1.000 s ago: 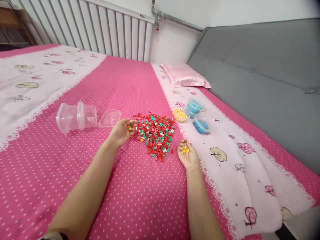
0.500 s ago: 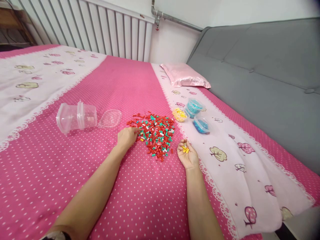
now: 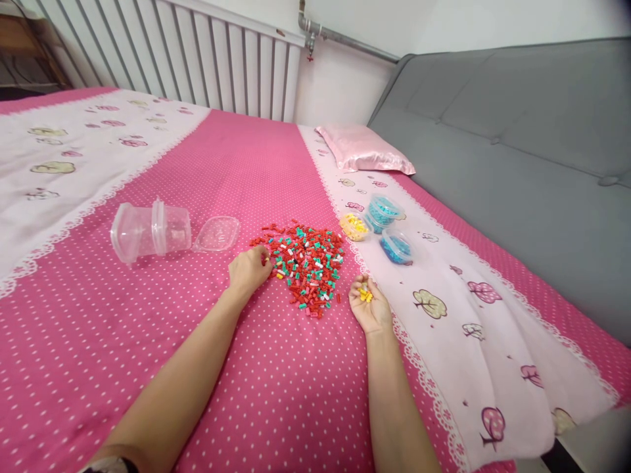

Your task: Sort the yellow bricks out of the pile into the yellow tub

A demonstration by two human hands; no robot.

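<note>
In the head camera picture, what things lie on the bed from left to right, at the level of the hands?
Clear tubs → clear lid → left hand → pile of small bricks → right hand, palm up with yellow bricks → blue tub.

1. Bedspread (image 3: pixel 197 368) under my arms: hot pink, white polka dots.
2. Side panel (image 3: pixel 473 355): pale pink, tree motifs, lace edging.
3. Pile of bricks (image 3: pixel 305 259): mostly red, some green and white.
4. Bricks (image 3: pixel 365 295) in my right palm: yellow.
5. Tubs (image 3: pixel 384 210): yellow, turquoise, blue contents.
6. Sofa (image 3: pixel 517 151): grey.
</note>
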